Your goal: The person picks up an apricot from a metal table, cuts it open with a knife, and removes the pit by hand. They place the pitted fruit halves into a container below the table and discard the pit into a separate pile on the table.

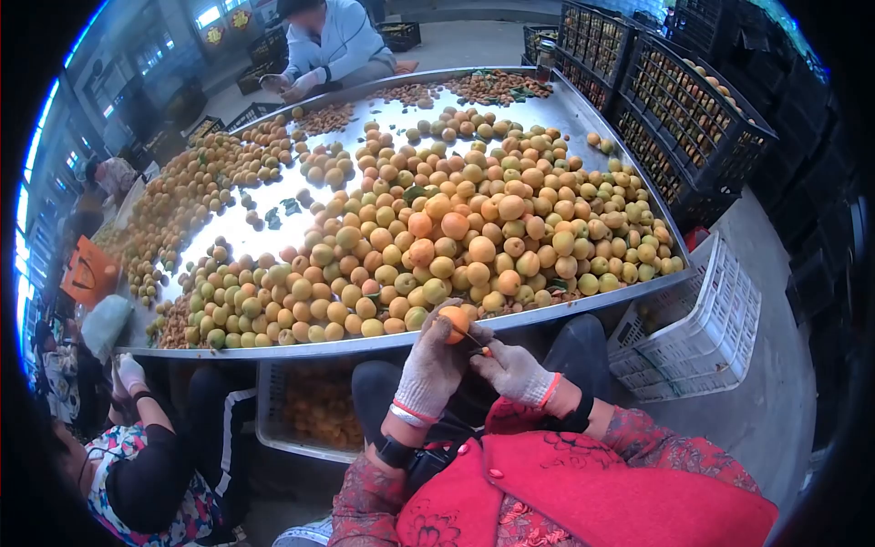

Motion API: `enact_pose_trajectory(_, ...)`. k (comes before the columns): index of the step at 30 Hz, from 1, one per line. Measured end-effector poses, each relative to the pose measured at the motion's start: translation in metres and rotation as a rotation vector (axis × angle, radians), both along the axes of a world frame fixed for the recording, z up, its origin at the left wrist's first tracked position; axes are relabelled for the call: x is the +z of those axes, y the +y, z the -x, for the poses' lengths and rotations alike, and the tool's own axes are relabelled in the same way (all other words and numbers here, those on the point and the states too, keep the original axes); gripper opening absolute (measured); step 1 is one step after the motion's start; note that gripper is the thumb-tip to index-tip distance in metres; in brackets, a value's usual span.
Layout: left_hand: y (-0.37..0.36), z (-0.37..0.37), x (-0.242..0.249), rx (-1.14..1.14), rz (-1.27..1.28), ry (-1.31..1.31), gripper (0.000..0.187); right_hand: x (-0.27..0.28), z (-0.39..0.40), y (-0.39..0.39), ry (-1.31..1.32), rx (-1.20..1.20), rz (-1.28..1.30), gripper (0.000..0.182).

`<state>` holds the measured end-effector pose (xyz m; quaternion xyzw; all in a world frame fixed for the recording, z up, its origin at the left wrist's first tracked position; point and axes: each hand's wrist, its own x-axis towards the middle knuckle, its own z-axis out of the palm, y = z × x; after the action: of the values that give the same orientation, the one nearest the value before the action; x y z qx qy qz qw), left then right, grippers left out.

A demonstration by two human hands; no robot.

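Note:
My left hand (430,365), in a whitish knit glove with a red-orange cuff, is closed around an orange apricot (455,319) just in front of the metal table's near edge. Close beside it, my gloved right hand (518,374) pinches a thin, dark tool (475,343) with a reddish part at the fingers. The tool's tip points toward the apricot; whether it touches the skin is too small to tell. Beyond both hands, a large heap of orange and yellow-green apricots (437,242) covers much of the tabletop.
The metal table (629,294) has a raised rim. A white crate (697,324) stands on the floor at right; a crate of orange pieces (319,410) sits below the table. Black crates (688,109) are stacked at back right. Co-workers sit at left (150,465) and across (337,46).

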<state>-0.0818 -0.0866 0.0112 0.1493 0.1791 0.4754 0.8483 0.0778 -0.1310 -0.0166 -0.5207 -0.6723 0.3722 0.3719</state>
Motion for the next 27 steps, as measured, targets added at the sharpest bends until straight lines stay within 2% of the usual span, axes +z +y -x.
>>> enact_pose_trajectory(3, 0.003, 0.004, -0.003, -0.004, -0.028, 0.054, 0.044, 0.014, -0.002, -0.002, -0.275, -0.058, -0.216, 0.052)
enact_pose_trajectory(7, -0.007, 0.001, 0.008, -0.031, -0.138, 0.296, 0.054, 0.026, -0.007, 0.004, -0.368, -0.111, -0.365, 0.062)
enact_pose_trajectory(9, -0.009, 0.002, 0.003, -0.059, -0.149, 0.288, 0.058, 0.031, -0.007, 0.004, -0.388, -0.120, -0.358, 0.066)
enact_pose_trajectory(12, -0.009, 0.003, 0.001, -0.069, -0.155, 0.299, 0.062, 0.029, -0.008, 0.002, -0.195, -0.011, -0.101, 0.064)
enact_pose_trajectory(15, -0.009, 0.006, 0.003, -0.076, -0.141, 0.244, 0.065, 0.016, -0.005, 0.006, 0.340, 0.023, 0.037, 0.057)
enact_pose_trajectory(18, -0.011, 0.005, 0.000, -0.073, -0.089, 0.142, 0.064, 0.054, -0.013, 0.005, 0.648, -0.018, 0.618, 0.046)
enact_pose_trajectory(21, -0.013, 0.001, -0.004, -0.054, -0.048, 0.160, 0.060, 0.046, -0.023, 0.005, 0.991, -0.005, 0.855, 0.036)
enact_pose_trajectory(22, -0.014, 0.000, -0.008, -0.046, -0.046, 0.206, 0.058, 0.041, -0.023, 0.006, 1.033, -0.010, 0.857, 0.028)
enact_pose_trajectory(24, -0.018, -0.004, -0.013, -0.020, -0.080, 0.290, 0.054, 0.039, -0.024, 0.004, 1.059, -0.041, 0.870, 0.026)
enact_pose_trajectory(27, -0.015, 0.003, -0.018, -0.091, -0.041, 0.146, 0.052, 0.036, -0.025, 0.005, 1.044, -0.042, 0.871, 0.027)
